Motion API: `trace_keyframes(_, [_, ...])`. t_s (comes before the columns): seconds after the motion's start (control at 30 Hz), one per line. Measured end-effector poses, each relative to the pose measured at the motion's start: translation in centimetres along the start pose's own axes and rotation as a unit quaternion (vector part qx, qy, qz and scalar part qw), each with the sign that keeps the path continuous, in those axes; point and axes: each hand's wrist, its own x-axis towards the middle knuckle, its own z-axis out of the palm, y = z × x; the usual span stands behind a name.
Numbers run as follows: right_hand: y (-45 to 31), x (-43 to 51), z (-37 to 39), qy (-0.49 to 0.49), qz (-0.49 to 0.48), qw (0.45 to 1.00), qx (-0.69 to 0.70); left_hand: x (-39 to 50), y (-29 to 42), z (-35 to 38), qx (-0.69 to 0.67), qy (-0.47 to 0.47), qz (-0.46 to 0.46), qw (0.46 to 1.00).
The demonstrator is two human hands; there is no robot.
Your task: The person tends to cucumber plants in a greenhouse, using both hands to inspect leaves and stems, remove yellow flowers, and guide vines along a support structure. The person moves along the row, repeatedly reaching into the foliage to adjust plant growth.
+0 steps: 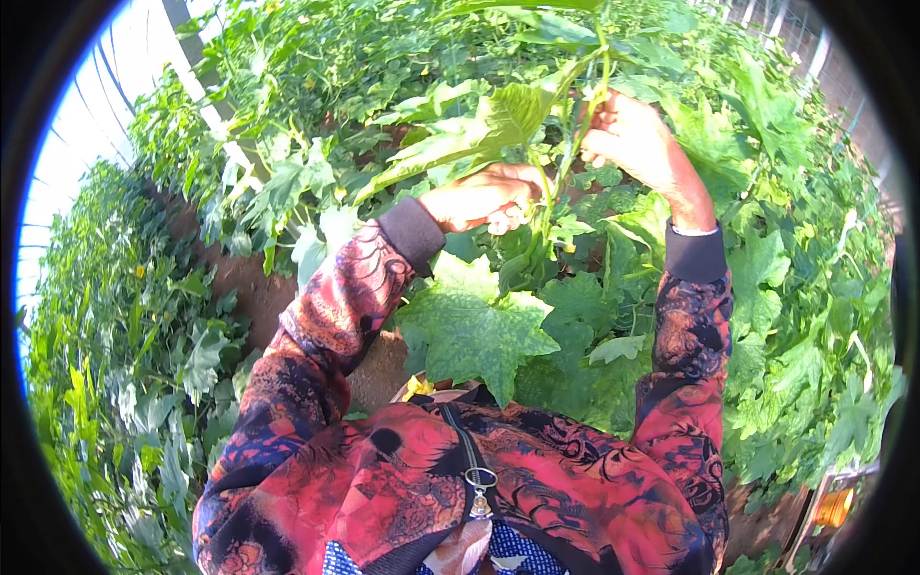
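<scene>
A climbing gourd vine stem (605,61), green and leafy, rises in front of me at the top centre. My right hand (636,140) comes in from the right, its fingers closed around the stem's upper part. Lower down and to the left, my left hand (492,195) curls its fingers at the same stem, which partly covers the fingertips. One big folded leaf (514,115) hangs over the left hand. Below both hands spreads a broad lobed leaf (481,323), close to my chest. What the inner fingers touch is partly hidden by foliage.
Dense vines (783,287) crowd the right side, and more foliage (108,345) fills the left. A slanted post (215,108) stands upper left. Bare soil (251,287) shows between rows. At lower right, an orange-yellow container (835,507) sits beside a frame. A yellow flower (417,388) is near my waist.
</scene>
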Motion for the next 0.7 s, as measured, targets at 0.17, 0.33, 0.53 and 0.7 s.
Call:
trace_keyframes(0.17, [1.8, -1.5, 0.7, 0.083, -0.043, 0.995, -0.032, 0.2, -0.9, 0.1, -0.02, -0.001, 0.036, 0.999])
trace_keyframes(0.33, [6.4, -3.1, -0.1, 0.214, -0.01, 0.976, 0.031, -0.1, -1.7, 1.6, 0.016, 0.092, 0.127, 0.988])
trace_keyframes(0.53, [15.5, -6.1, -1.5, 0.444, 0.126, 0.769, 0.442, -6.5, -7.4, 1.8, -0.173, 0.102, 0.145, 0.969])
trace_keyframes(0.7, [18.3, -9.7, -1.0, 0.262, 0.176, 0.87, 0.379, -14.0, -19.7, 3.8, -0.274, 0.099, -0.126, 0.948])
